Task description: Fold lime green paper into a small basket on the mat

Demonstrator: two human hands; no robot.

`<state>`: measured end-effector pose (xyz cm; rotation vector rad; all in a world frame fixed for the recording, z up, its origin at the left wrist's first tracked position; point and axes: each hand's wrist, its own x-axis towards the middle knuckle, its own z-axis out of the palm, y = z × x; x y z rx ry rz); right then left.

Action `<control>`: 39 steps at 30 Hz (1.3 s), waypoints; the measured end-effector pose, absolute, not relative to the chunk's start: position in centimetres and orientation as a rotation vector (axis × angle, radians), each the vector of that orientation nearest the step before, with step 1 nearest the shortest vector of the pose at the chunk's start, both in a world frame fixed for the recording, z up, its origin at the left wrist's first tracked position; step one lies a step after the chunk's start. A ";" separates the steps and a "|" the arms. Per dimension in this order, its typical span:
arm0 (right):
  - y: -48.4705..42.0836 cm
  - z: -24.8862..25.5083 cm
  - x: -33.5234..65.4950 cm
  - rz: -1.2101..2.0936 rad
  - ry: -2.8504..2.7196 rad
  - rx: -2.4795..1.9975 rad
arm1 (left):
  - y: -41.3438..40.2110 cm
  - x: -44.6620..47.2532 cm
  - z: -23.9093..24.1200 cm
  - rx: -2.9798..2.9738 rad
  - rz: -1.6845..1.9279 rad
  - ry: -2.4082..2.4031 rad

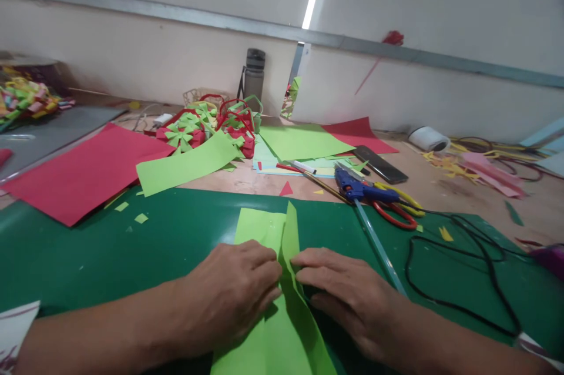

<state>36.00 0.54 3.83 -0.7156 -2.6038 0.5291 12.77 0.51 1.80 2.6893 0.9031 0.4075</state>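
A light green sheet of paper (275, 334) lies lengthwise before me on the green mat, with creases along it. Its right side stands up as a folded flap (289, 234). My left hand (238, 290) rests on the sheet with its fingers curled together, fingertips against the base of the flap. From the other side, my right hand (348, 298) holds the flap's edge at its fingertips; its thumb is mostly hidden. Both hands are closed on the same sheet, a small gap apart.
Beyond the mat (185, 222) lie a red sheet (88, 172), a green strip (189, 163) and small paper baskets (238, 128). At right are a blue glue gun (352, 184) with a glue stick, red-handled scissors (403, 222), a phone (381, 163) and a black cable (489, 263). A bottle (254, 78) stands behind.
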 end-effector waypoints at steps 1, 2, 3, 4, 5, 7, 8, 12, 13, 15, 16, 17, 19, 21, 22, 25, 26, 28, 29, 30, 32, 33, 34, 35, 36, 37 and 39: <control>0.7 3.8 35.9 0.543 -2.620 -0.714 | 0.6 12.6 1.4 2.658 0.483 0.966; 0.8 3.8 35.8 0.557 -2.633 -0.713 | 0.7 12.4 1.1 2.642 0.544 0.993; 0.9 3.7 35.7 0.568 -2.642 -0.712 | 0.7 12.2 0.9 2.655 0.581 0.983; 1.0 3.7 35.6 0.575 -2.649 -0.707 | 0.8 12.1 0.8 2.694 0.586 0.951; 1.1 3.7 35.6 0.577 -2.651 -0.695 | 0.9 12.1 0.9 2.755 0.573 0.908; 1.2 3.8 35.5 0.569 -2.659 -0.678 | 0.9 12.1 1.2 2.885 0.567 0.849; 1.3 3.8 35.5 0.564 -2.662 -0.673 | 0.9 12.2 1.4 2.932 0.574 0.846; 1.5 3.7 35.4 0.573 -2.685 -0.674 | 0.8 12.5 1.5 2.996 0.641 0.816; 1.7 3.6 35.5 0.567 -2.687 -0.678 | 0.8 12.6 1.5 3.000 0.629 0.808; 2.0 3.3 35.6 0.486 -2.679 -0.698 | 0.9 12.6 1.3 3.002 0.612 0.803; 2.3 3.2 35.7 0.410 -2.671 -0.711 | 1.0 12.7 1.2 3.003 0.607 0.804; 2.5 3.0 35.9 0.328 -2.669 -0.730 | 1.0 12.7 1.1 3.003 0.608 0.803; 3.0 2.7 36.2 0.183 -2.691 -0.778 | 1.2 12.7 0.9 3.001 0.634 0.795; 3.4 2.3 36.4 0.100 -2.734 -0.820 | 1.3 12.8 0.6 2.985 0.665 0.792; 3.5 2.1 36.4 0.082 -2.755 -0.836 | 1.3 12.9 0.4 2.975 0.692 0.796; 3.6 1.8 36.4 0.074 -2.827 -0.863 | 1.3 13.0 0.0 2.955 0.753 0.808; 3.6 1.8 36.4 0.069 -2.853 -0.862 | 1.3 13.0 -0.1 2.948 0.763 0.805; 3.6 1.8 36.3 0.044 -2.908 -0.858 | 1.3 13.1 -0.2 2.932 0.761 0.801; 3.6 1.8 36.3 0.028 -2.933 -0.857 | 1.3 13.1 -0.1 2.924 0.770 0.806; 3.6 1.9 36.3 0.012 -2.953 -0.856 | 1.2 13.1 0.1 2.922 0.785 0.810; 3.6 1.9 36.4 -0.005 -2.988 -0.850 | 1.2 13.1 0.8 2.938 0.750 0.814; 3.6 1.9 36.4 -0.014 -3.000 -0.844 | 1.2 13.0 1.2 2.949 0.703 0.813; 3.6 1.8 36.5 -0.029 -3.008 -0.839 | 1.2 13.0 1.6 2.958 0.637 0.810; 3.6 1.7 36.6 -0.051 -3.016 -0.835 | 1.2 13.0 1.9 2.962 0.569 0.806; 3.5 1.6 36.6 -0.081 -3.019 -0.834 | 1.2 12.9 2.3 2.963 0.517 0.803; 3.5 1.6 36.7 -0.117 -3.019 -0.837 | 1.2 12.9 2.5 2.963 0.482 0.805; 3.4 1.5 36.6 -0.183 -3.025 -0.844 | 1.2 12.8 2.6 2.966 0.465 0.812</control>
